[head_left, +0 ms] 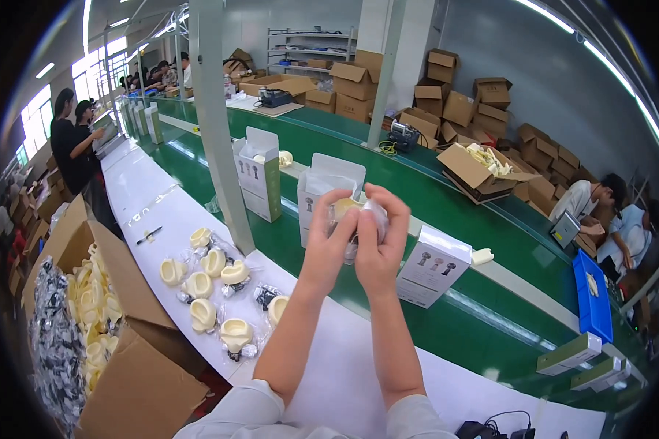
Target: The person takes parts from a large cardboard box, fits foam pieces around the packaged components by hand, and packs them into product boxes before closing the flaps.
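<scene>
My left hand [327, 233] and my right hand [385, 238] meet in front of me, fingers curled around a plastic-wrapped part [351, 207]. Cream colour shows at its top; my fingers hide most of the rest. Directly behind my hands stands a white and green box [305, 196] with its top flaps up. Several cream plastic parts [198, 285] with clear-bagged dark pieces lie on the white table [329, 366] to the left of my forearms.
A cardboard carton [143, 278] of cream parts and bagged dark pieces stands at left. Boxes stand along the green conveyor: an open-topped one [260, 186] left, a closed one [433, 267] right. A post [223, 124] rises beside the table. Co-workers [608, 205] sit far right; a blue tray [592, 293] is nearer.
</scene>
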Available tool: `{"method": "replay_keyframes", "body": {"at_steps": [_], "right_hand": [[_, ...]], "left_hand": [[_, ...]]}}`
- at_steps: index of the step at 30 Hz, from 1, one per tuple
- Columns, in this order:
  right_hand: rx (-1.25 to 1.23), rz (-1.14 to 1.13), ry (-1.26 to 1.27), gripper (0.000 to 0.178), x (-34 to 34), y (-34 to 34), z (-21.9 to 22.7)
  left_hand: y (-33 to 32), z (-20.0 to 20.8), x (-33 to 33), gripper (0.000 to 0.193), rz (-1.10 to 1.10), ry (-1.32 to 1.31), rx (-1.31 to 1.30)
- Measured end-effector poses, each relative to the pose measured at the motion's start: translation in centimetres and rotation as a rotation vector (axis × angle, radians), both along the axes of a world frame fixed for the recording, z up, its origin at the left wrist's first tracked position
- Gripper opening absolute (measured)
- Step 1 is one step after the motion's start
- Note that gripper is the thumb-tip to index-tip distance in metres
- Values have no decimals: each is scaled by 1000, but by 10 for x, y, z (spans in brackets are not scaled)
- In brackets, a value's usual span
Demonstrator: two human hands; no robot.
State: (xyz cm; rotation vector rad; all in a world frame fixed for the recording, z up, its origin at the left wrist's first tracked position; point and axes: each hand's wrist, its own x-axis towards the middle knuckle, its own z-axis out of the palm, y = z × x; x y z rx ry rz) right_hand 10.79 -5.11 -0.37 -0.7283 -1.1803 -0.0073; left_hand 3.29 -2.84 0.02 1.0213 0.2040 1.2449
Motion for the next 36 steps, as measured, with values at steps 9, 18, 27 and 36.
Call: {"method": "replay_keyframes", "body": {"at_steps": [9, 18, 27, 36], "right_hand": [[-288, -84, -708, 52, 20, -23, 9], [-339, -257, -890, 48, -11, -28, 11], [-355, -446, -1031, 35, 15, -20, 34], [-798, -490, -570, 28, 41, 66, 40]], "left_hand": [[37, -15, -4, 24, -577, -58, -497], [64, -33, -12, 39, -798, 80, -472], [66, -21, -17, 52, -566, 366, -243], [94, -39, -18, 46, 89, 223, -312]]}}
